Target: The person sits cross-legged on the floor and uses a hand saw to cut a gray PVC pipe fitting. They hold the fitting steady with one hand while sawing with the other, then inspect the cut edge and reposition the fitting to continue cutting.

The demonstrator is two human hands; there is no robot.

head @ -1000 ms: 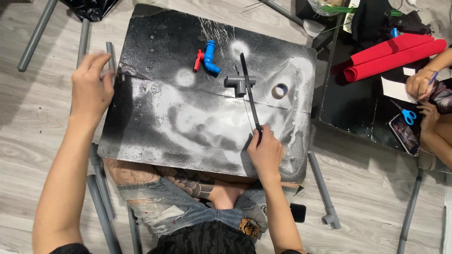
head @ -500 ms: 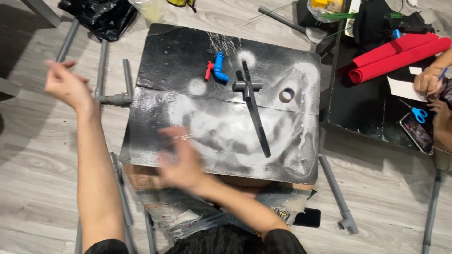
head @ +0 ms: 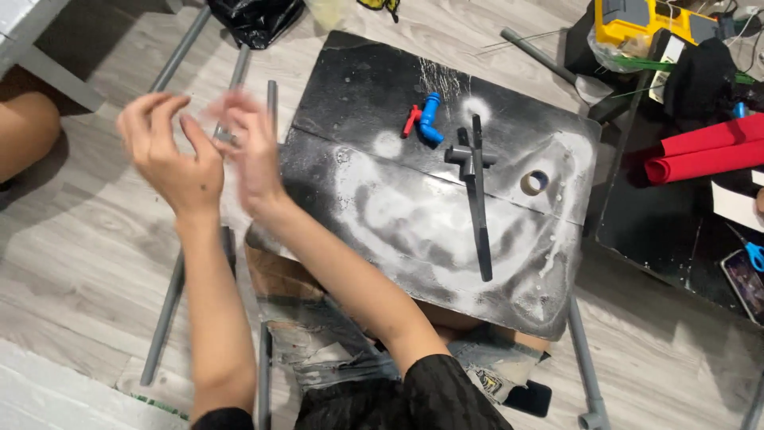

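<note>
My left hand [head: 171,151] and my right hand [head: 248,151] are raised close together over the floor, just off the left edge of a black board [head: 374,95] sprayed with white paint. Neither hand holds anything, and their fingers are apart. The right hand is blurred by motion. On the board, well to the right of both hands, lies a black-painted pipe with a cross fitting [head: 477,203]. A blue pipe fitting [head: 430,119] and a small red fitting [head: 411,121] lie near the board's far side, and a tape roll [head: 534,182] sits right of the black pipe.
Grey pipes [head: 171,295] lie on the wood floor left of the board, and another [head: 585,358] at its right. Red rolled sheets [head: 708,151], blue-handled scissors [head: 754,255] and a yellow tool case [head: 637,20] are at the right. A black bag [head: 255,16] lies at the top.
My right hand let go of the black pipe and swung left across the board. My left hand lifted off the board's left edge. Both now meet in the air at the left.
</note>
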